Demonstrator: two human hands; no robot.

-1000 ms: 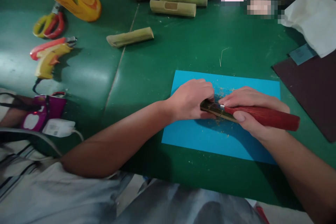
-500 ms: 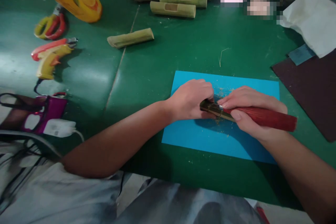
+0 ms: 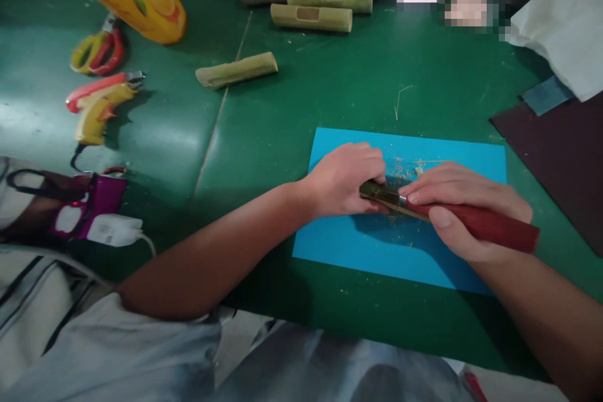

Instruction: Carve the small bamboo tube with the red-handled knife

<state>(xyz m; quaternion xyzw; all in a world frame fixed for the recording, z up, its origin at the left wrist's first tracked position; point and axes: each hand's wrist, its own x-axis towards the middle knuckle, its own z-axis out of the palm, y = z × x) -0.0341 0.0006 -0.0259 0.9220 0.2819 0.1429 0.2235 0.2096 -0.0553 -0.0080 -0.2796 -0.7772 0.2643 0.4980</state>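
My left hand [image 3: 346, 179] is closed around a short piece of bamboo [image 3: 371, 191], its dark greenish-brown end showing below the fingers. Wrapped in my right hand [image 3: 464, 198] is a carving tool with a thick red handle [image 3: 506, 226] and a silvery collar; its blade lies against the bamboo and its tip is hard to make out. Beneath both hands lies a bright blue sheet [image 3: 330, 242], strewn with pale shavings [image 3: 400, 169].
Several cut bamboo tubes [image 3: 325, 19] lie at the back, and another bamboo piece [image 3: 238, 70] rests nearer. To the left are an orange bottle [image 3: 146, 0], scissors [image 3: 98, 53], a yellow-and-red corded tool [image 3: 101, 113] and a white plug [image 3: 113, 230]. A dark board [image 3: 556, 151] and white paper [image 3: 560, 31] occupy the right.
My right hand and the red-handled tool have shifted slightly right and down, baring more shavings and a thin sliver on the blue sheet. The left hand stays nearly still.
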